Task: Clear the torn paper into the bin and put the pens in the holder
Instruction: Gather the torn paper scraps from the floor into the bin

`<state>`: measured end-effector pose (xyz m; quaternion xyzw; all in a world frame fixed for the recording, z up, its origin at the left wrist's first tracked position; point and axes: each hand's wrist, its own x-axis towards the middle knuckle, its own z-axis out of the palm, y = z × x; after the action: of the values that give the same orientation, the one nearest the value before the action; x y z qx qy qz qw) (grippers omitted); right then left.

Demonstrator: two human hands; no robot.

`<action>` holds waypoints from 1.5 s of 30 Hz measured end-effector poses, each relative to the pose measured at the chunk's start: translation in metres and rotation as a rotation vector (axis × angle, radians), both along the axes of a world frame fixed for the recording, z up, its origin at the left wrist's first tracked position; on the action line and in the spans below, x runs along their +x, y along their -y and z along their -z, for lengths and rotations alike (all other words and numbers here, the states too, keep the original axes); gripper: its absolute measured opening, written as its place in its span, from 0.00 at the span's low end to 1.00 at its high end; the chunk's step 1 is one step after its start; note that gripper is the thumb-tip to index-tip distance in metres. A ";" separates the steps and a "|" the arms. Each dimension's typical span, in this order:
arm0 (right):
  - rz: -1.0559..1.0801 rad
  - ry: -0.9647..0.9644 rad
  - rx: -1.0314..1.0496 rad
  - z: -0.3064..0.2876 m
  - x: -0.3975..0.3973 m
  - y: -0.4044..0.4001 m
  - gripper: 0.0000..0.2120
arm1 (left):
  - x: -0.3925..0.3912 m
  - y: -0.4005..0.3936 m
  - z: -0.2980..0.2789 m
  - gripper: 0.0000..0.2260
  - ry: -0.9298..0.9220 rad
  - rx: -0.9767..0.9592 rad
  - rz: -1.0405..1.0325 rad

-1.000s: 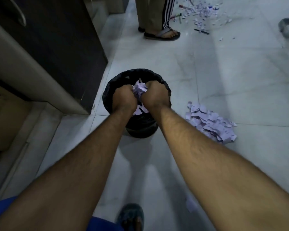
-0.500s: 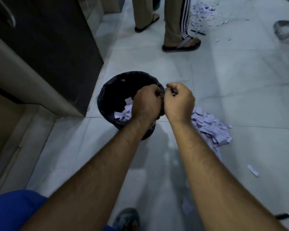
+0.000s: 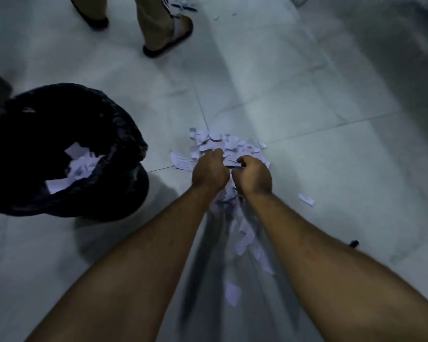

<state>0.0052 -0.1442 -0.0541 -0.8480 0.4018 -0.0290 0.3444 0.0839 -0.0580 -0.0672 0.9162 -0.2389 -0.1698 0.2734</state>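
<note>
The torn paper [image 3: 229,144] lies in a loose pale pile on the tiled floor [image 3: 319,99], just right of the bin [image 3: 124,134], with scraps trailing back between our forearms and one stray piece [image 3: 306,199] off to the right. Our left hand [image 3: 210,171] and right hand [image 3: 253,175] sit side by side at the near edge of that pile, both with fingers curled under. Whether they have scraps pinched or are only raking in, we cannot tell, since the fingers are hidden behind the knuckles.

We judge this to be the gathering step of the paper clearing: the bin, lined with a black bag, already holds some scraps [image 3: 77,164], and the floor pile is the next load. The next move calls for scooping from both sides so the hands cup the heap, lifting it without shedding pieces, and carrying it left over the bin's rim.

A small dark object [image 3: 353,243] lies at the right, perhaps a pen or cap. Another person's sandalled feet [image 3: 169,35] stand beyond, near more scraps [image 3: 178,1] at the top edge.
</note>
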 end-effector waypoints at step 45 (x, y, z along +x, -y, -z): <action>-0.007 0.090 -0.154 -0.014 -0.039 -0.028 0.12 | -0.045 -0.042 -0.045 0.10 0.143 0.095 -0.144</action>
<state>-0.0342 -0.1158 -0.0400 -0.8712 0.3796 -0.0965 0.2959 0.0389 -0.0162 -0.0224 0.9527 -0.1830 -0.0949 0.2232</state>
